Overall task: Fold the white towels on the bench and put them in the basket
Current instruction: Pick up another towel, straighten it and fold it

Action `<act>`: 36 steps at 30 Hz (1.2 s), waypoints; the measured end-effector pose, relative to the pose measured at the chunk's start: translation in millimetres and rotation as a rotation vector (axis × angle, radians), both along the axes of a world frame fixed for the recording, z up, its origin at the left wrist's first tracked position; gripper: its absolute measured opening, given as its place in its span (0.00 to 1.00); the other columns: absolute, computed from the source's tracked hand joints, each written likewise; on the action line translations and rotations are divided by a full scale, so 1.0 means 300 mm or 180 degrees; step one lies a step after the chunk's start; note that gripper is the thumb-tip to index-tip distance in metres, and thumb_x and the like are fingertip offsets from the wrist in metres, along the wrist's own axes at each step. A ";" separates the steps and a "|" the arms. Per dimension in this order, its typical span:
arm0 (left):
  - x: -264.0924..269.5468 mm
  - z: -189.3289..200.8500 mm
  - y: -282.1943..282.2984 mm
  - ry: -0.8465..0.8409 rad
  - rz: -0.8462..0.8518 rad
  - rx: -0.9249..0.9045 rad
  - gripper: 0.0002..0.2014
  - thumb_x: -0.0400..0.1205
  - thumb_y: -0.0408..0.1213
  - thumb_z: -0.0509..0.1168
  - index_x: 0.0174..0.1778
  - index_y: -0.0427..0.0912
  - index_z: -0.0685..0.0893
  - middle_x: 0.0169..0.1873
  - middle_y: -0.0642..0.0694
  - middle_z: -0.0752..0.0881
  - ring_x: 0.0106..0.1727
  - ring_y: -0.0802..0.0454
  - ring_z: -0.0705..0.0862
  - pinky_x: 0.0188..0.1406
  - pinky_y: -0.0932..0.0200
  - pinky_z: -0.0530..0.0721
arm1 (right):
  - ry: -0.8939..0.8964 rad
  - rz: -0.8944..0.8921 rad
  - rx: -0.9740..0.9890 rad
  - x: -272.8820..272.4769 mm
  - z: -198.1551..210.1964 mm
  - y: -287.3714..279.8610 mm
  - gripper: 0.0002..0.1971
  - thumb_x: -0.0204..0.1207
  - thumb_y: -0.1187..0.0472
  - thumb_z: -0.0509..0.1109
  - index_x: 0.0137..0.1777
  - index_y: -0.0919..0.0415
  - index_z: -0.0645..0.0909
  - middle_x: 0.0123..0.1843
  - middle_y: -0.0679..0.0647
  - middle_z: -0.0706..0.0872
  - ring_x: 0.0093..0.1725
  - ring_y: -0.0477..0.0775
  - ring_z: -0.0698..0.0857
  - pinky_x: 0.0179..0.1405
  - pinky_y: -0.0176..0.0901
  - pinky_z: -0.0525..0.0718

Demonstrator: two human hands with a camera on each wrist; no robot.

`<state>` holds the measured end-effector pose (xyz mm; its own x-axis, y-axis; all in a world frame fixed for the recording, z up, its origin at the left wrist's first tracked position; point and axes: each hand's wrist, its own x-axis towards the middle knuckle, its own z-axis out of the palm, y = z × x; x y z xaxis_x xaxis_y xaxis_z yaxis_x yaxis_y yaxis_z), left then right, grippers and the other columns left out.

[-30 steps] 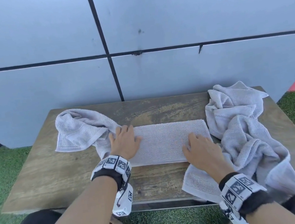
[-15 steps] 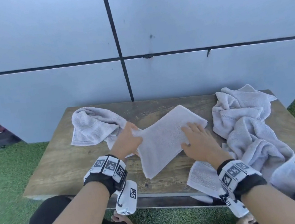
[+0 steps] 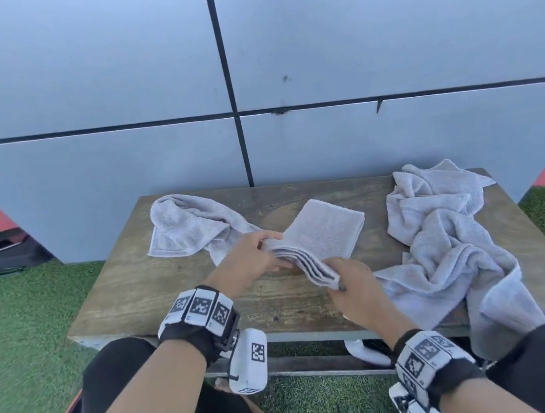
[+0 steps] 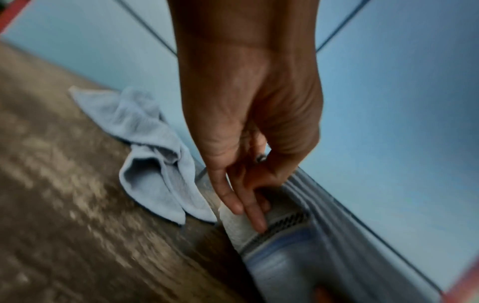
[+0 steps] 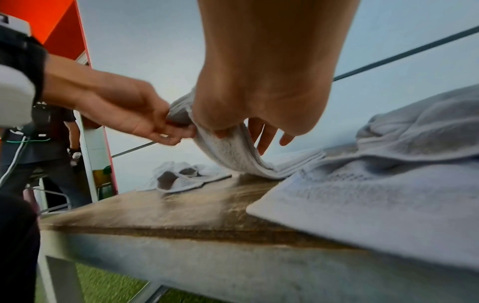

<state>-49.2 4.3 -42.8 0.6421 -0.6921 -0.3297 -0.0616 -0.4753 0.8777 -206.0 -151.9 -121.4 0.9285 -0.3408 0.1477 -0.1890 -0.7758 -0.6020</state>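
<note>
Moved: your folded towel now lifts at its near edge.
Grip: your left hand and right hand both pinch it over the bench.

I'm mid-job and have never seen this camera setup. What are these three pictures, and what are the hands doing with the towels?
No machine here: a person wearing cameras. One picture looks down from the head; the other two look along each wrist. The left hand and the right hand both grip the folded towel, lifting its near edge off the wooden bench. A crumpled towel lies at the left, a bigger heap of towels at the right, hanging over the front edge. No basket clearly shows.
</note>
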 end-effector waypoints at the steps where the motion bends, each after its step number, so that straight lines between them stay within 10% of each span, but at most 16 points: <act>1: -0.003 -0.001 0.016 -0.0429 -0.0141 0.0193 0.20 0.77 0.24 0.71 0.62 0.47 0.84 0.48 0.50 0.90 0.45 0.57 0.89 0.44 0.66 0.85 | -0.0044 -0.0042 0.0241 -0.013 0.014 -0.011 0.14 0.76 0.67 0.67 0.59 0.53 0.82 0.49 0.47 0.88 0.48 0.51 0.84 0.49 0.51 0.82; 5: -0.031 -0.030 0.053 -0.1253 -0.0107 0.0073 0.02 0.80 0.36 0.71 0.45 0.44 0.89 0.30 0.51 0.82 0.25 0.57 0.75 0.29 0.61 0.71 | 0.0045 -0.0205 0.0782 -0.057 0.076 -0.026 0.05 0.84 0.61 0.64 0.52 0.60 0.82 0.38 0.55 0.86 0.34 0.53 0.81 0.35 0.46 0.74; 8: -0.051 -0.053 0.080 -0.1025 0.0116 -0.0100 0.18 0.82 0.48 0.67 0.43 0.32 0.82 0.33 0.37 0.75 0.27 0.51 0.70 0.29 0.57 0.68 | 0.0191 -0.0212 0.0936 -0.081 0.102 -0.012 0.10 0.85 0.55 0.64 0.41 0.55 0.78 0.31 0.49 0.80 0.28 0.48 0.73 0.31 0.40 0.69; 12: -0.081 -0.097 0.104 -0.0777 0.0114 0.0053 0.20 0.86 0.51 0.64 0.36 0.42 0.68 0.30 0.45 0.64 0.31 0.51 0.64 0.31 0.59 0.59 | 0.0518 -0.0237 0.1146 -0.085 0.080 -0.007 0.12 0.83 0.49 0.64 0.49 0.56 0.82 0.34 0.49 0.81 0.32 0.47 0.76 0.35 0.44 0.73; 18: -0.093 -0.192 0.058 -0.0985 0.0340 0.0301 0.19 0.88 0.53 0.59 0.38 0.44 0.65 0.28 0.51 0.65 0.26 0.57 0.64 0.26 0.63 0.61 | 0.0760 -0.0706 0.1442 -0.049 0.017 -0.007 0.15 0.79 0.47 0.67 0.48 0.60 0.84 0.45 0.55 0.89 0.47 0.56 0.89 0.50 0.62 0.89; 24: -0.066 -0.220 -0.092 -0.1017 0.0691 0.0107 0.16 0.85 0.52 0.61 0.43 0.43 0.73 0.35 0.51 0.74 0.34 0.54 0.71 0.34 0.57 0.68 | 0.0545 -0.1269 0.1331 0.000 0.000 -0.054 0.15 0.84 0.51 0.64 0.42 0.63 0.74 0.39 0.54 0.80 0.37 0.52 0.78 0.32 0.44 0.73; 36: -0.048 -0.358 -0.204 -0.1645 0.0841 0.0692 0.13 0.88 0.54 0.56 0.47 0.49 0.69 0.35 0.48 0.83 0.37 0.48 0.80 0.38 0.51 0.75 | 0.0564 -0.1603 0.1120 0.048 -0.099 -0.126 0.14 0.85 0.49 0.62 0.46 0.60 0.75 0.41 0.53 0.82 0.40 0.52 0.80 0.32 0.43 0.70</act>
<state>-63.5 -56.9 -150.2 0.8969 -0.4399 -0.0458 -0.3088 -0.6970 0.6471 -191.6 -189.7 -151.1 0.6420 -0.7418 -0.1936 -0.5989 -0.3277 -0.7307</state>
